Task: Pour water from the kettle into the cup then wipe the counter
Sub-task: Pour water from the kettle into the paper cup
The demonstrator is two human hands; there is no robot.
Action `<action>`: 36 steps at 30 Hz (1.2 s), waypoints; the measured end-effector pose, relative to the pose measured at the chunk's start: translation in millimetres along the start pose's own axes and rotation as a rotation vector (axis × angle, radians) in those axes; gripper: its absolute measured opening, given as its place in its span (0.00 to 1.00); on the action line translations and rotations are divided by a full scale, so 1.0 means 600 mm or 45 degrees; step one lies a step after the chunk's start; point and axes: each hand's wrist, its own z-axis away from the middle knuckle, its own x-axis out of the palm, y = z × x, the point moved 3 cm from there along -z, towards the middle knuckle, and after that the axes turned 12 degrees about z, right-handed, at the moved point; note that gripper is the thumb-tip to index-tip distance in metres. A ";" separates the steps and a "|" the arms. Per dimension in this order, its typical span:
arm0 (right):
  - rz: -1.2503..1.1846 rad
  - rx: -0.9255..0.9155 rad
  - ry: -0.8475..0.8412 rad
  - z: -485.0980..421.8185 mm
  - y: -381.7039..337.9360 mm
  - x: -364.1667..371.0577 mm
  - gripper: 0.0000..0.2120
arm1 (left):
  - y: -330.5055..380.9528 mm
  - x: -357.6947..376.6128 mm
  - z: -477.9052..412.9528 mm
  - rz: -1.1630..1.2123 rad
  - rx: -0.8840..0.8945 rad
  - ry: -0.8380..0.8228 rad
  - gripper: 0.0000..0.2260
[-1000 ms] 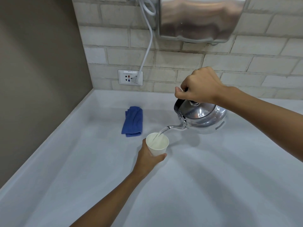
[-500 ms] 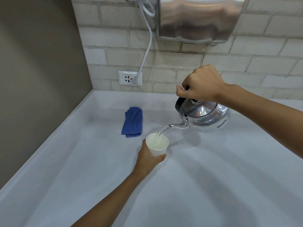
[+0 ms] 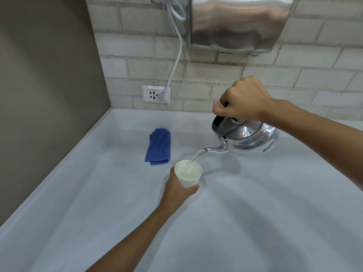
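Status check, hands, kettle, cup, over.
Right hand tipping kettle. Left hand gripping cup, water streaming in. Cloth untouched. Nothing in the way.

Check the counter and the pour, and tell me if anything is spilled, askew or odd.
Nothing stands out. The stream from the kettle lands inside the cup, which the left hand holds upright. The right hand grips the kettle's handle. The blue cloth lies folded, and no puddle shows on the counter.

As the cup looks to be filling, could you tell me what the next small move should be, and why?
Probably tip the kettle back level with the right hand to stop the stream. Water is running from the spout into the cup, which the left hand steadies, and it already holds some; the cloth lies unused.
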 end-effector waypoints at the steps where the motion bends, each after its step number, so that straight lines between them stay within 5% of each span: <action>1: 0.002 0.002 -0.002 0.000 0.001 -0.001 0.23 | 0.000 0.000 0.000 -0.001 0.002 0.001 0.34; 36: 0.032 -0.008 0.006 0.003 0.011 0.001 0.23 | 0.002 0.000 0.000 -0.007 -0.014 -0.006 0.35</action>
